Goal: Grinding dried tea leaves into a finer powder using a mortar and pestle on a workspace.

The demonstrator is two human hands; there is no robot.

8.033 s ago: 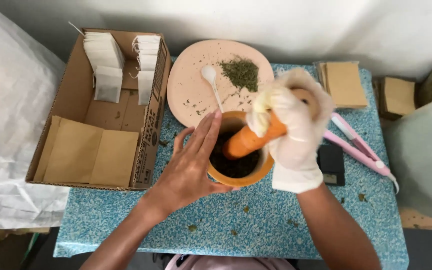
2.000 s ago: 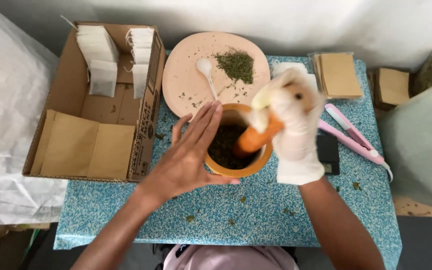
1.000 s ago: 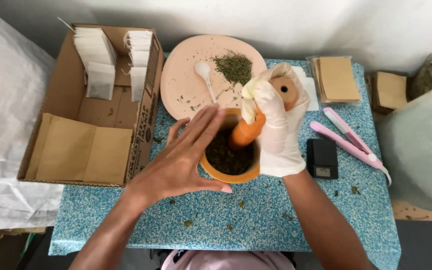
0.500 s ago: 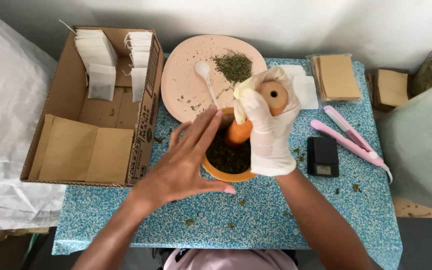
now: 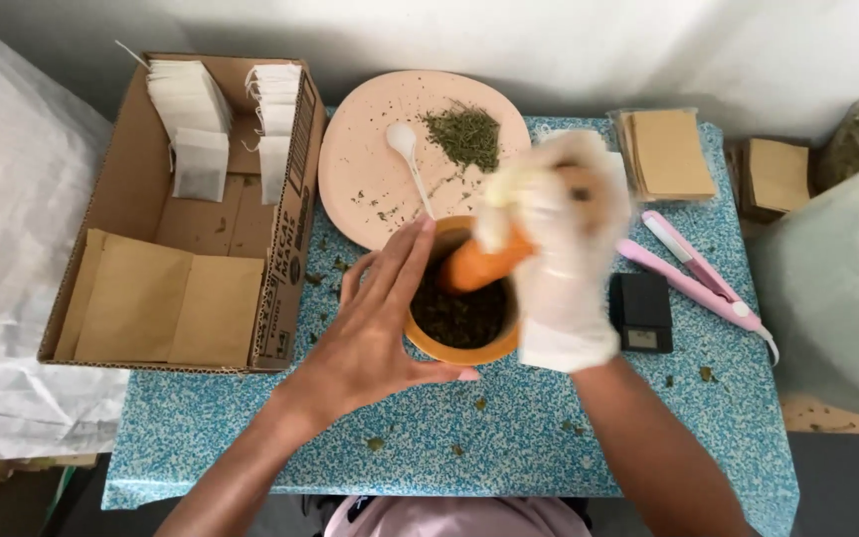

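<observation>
1. Now, nearest the person, the bare left hand [image 5: 375, 328] is bracing the orange bowl [image 5: 464, 348] from its left side, fingers spread flat along the rim and thumb hooked under the near edge; its grip is loose, pressing rather than clenching, much as it was half a second ago.
2. Beside it, the gloved right hand [image 5: 559, 254] is blurring with motion; its grip is clenching the top of the orange pestle [image 5: 479, 264].
3. The pestle is now leaning lower and further left into the bowl than a moment ago, when it was standing more upright, so the grinding stroke is swinging round rather than stopping.
4. The dark dried leaves [image 5: 459, 313] are sitting inside the bowl, at the middle of the blue speckled surface [image 5: 509, 438], and look still coarse.
5. Just right of the bowl, a small black scale [image 5: 641, 313] and a pink clamp tool [image 5: 703, 273] are lying on the surface untouched.
6. Farther back, the pink plate [image 5: 370, 149] is holding a white spoon [image 5: 408, 154] and a heap of green crumbs [image 5: 464, 134].
7. At the left, the cardboard box [image 5: 295, 229] is holding white paper bags [image 5: 191, 109] and brown envelopes [image 5: 166, 298]; more brown envelopes [image 5: 670, 151] are stacked at the far right.
</observation>
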